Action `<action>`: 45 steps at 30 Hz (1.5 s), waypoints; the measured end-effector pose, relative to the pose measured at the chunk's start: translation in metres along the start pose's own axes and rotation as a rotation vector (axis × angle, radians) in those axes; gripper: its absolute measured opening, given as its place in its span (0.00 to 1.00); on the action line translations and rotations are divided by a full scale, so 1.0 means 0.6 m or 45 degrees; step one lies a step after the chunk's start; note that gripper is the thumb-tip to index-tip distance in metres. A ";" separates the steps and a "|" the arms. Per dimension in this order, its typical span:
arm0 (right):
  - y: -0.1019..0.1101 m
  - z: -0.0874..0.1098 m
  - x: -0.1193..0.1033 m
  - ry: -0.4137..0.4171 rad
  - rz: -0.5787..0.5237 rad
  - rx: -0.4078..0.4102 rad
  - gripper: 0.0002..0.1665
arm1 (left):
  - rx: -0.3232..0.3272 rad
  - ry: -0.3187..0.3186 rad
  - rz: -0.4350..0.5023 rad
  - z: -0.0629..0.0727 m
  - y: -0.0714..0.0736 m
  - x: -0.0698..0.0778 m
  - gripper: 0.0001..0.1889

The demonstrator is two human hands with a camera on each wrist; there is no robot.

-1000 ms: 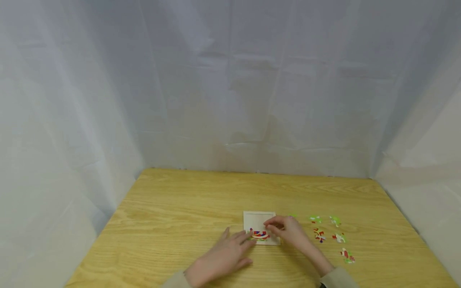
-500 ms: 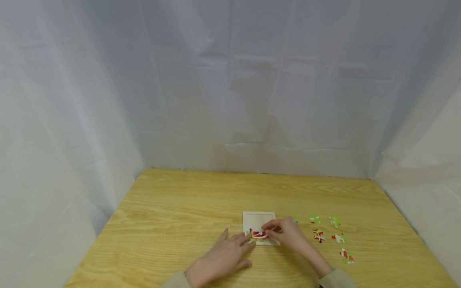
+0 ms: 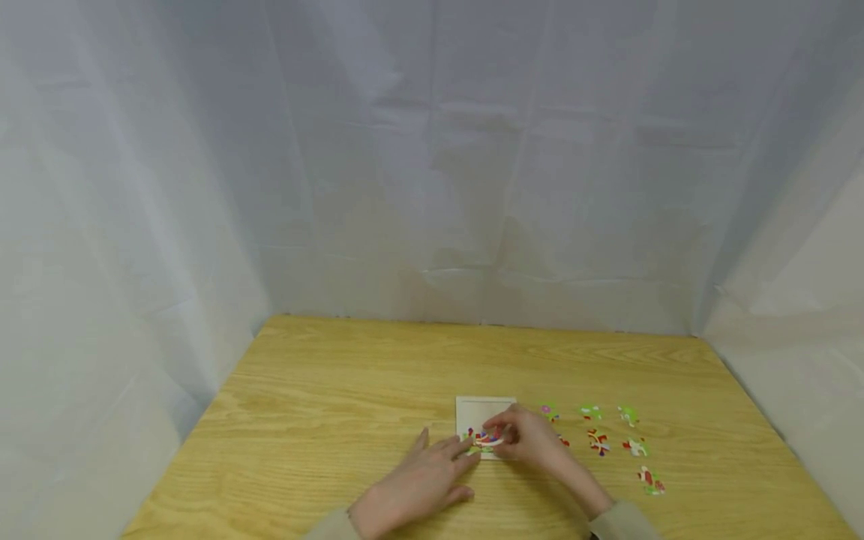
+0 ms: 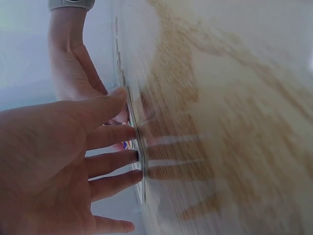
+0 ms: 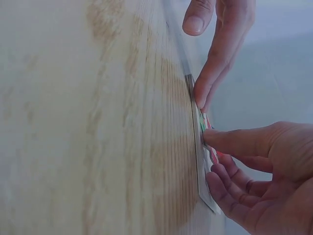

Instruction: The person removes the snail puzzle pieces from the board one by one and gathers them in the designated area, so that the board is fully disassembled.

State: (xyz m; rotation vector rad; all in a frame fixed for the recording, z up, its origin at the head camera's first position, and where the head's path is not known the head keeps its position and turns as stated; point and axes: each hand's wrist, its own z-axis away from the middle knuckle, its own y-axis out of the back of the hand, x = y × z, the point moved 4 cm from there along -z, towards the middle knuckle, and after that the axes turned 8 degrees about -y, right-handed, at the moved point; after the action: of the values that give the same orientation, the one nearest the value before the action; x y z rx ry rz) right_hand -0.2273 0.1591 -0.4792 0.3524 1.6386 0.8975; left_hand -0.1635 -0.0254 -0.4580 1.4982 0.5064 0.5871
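A small square puzzle tray [image 3: 470,409] lies on the table, with colourful jigsaw pieces [image 3: 483,448] along its near part. My left hand [image 3: 425,478] rests straight fingertips on the tray's left side and the pieces there. From the right, my right hand [image 3: 538,442] pinches a red and white jigsaw piece [image 5: 213,156] between thumb and fingers, low over the tray. The piece is partly covered by the fingers, so whether it lies flat cannot be told. In the left wrist view, the left fingers [image 4: 115,161] reach the tray edge.
Several loose jigsaw pieces lie right of the tray, among them a pink-flowered one [image 3: 548,412], a red one [image 3: 597,442], a green one [image 3: 628,415] and a red-green one [image 3: 651,480]. White sheeting [image 3: 472,187] surrounds the wooden table [image 3: 337,390].
My right hand has shifted slightly left and lower over the tray, its fingers now at the red pieces. Loose pieces behind it have come into sight. The left hand has stayed put.
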 end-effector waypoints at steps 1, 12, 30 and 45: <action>0.000 0.000 -0.001 -0.005 0.017 0.009 0.21 | 0.001 0.000 -0.005 0.000 0.000 0.000 0.30; 0.002 0.003 -0.006 -0.033 -0.027 0.039 0.11 | -0.005 0.004 -0.028 -0.001 0.003 0.003 0.29; 0.078 0.031 0.037 -0.037 -0.145 0.122 0.09 | -0.026 0.008 0.000 -0.002 -0.001 0.003 0.31; 0.174 0.104 0.105 -0.200 -0.144 0.167 0.17 | -0.013 -0.002 -0.003 -0.002 0.001 0.006 0.30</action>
State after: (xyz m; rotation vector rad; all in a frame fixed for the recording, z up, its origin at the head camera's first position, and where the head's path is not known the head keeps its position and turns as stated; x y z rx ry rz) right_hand -0.2109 0.2919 -0.4504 0.4064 1.5593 0.6625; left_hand -0.1613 -0.0223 -0.4570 1.4879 0.5029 0.5858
